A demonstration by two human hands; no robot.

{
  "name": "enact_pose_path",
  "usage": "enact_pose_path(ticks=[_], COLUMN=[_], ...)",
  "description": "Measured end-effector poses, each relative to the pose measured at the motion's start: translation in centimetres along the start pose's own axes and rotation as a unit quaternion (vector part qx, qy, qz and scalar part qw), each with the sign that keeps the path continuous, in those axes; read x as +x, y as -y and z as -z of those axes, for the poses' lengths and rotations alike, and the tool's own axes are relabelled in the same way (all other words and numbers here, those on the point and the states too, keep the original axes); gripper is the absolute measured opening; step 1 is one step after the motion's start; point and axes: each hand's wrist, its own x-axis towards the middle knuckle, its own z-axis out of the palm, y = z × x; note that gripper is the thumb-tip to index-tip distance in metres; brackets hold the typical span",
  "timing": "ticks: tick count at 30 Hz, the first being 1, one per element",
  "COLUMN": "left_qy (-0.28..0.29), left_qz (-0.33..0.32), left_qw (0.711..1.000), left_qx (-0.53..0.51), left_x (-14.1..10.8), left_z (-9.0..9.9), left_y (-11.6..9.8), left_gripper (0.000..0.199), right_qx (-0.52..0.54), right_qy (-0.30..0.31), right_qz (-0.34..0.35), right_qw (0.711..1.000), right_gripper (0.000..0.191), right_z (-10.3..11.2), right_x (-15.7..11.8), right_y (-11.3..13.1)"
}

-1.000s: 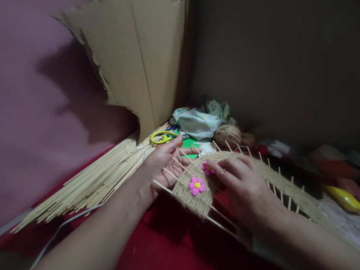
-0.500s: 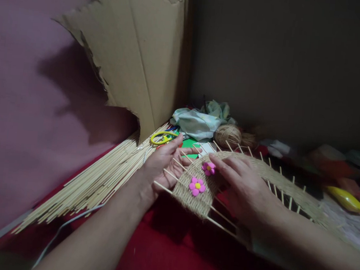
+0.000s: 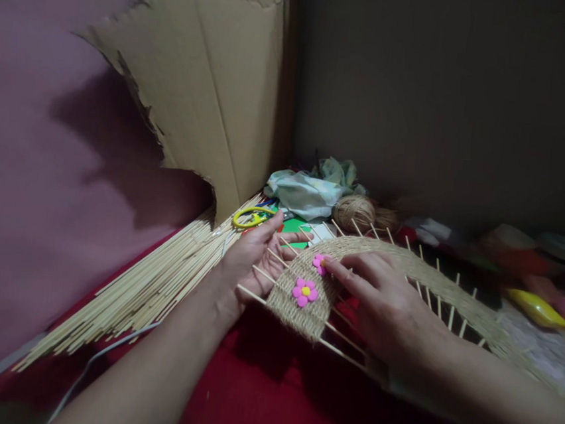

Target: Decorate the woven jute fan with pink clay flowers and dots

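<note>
A curved band of woven twine on thin wooden sticks (image 3: 407, 267) lies across a red surface. Two pink flowers with yellow centres sit on its left end: one flower (image 3: 304, 292) lies free, the other flower (image 3: 318, 263) is under my right fingertips. My right hand (image 3: 378, 301) rests on the band and presses that upper flower. My left hand (image 3: 255, 256) lies spread at the band's left end, fingers among the stick ends, holding the piece down.
A long bundle of loose sticks (image 3: 145, 289) lies along the pink wall at left. Torn cardboard (image 3: 215, 79) leans in the corner. Behind the band are yellow-handled scissors (image 3: 249, 217), a twine ball (image 3: 355, 212), crumpled cloth (image 3: 307, 191) and coloured scraps at right.
My right fingertips lifted off the upper flower half a second ago and have come back down onto it. The view has shifted slightly; my left hand has stayed in place.
</note>
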Motion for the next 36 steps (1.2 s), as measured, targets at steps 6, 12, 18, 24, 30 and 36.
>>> enact_pose_path(ticks=[6,12,18,24,30,36], left_qy=[0.005,-0.002,0.023,0.01,0.003,0.0], left_qz=[0.004,0.003,0.001,-0.004,-0.007,-0.01], left_qw=[1.0,0.999,0.999,0.999,1.0,1.0], left_qx=[-0.025,-0.033,-0.023,-0.03,0.008,0.026], left_x=[0.1,-0.1,0.0,0.0,-0.2,-0.2], left_z=[0.0,-0.1,0.3,0.1,-0.3,-0.2], left_y=[0.0,0.1,0.2,0.1,0.1,0.2], left_gripper=[0.054,0.049,0.05,0.048,0.049,0.043], right_qx=[-0.007,0.013,0.009,-0.016,0.012,-0.027], right_qy=[0.035,-0.016,0.075,0.092,0.039,0.015], right_qz=[-0.003,-0.007,-0.024,-0.007,-0.045,-0.055], right_qw=[0.999,1.0,0.997,0.996,0.998,0.998], right_gripper=[0.037,0.048,0.037,0.039,0.053,0.045], right_z=[-0.1,0.1,1.7,1.5,1.6,2.4], right_x=[0.1,-0.2,-0.1,-0.1,-0.9,-2.3], right_y=[0.0,0.0,1.1,1.0,0.7,0.4])
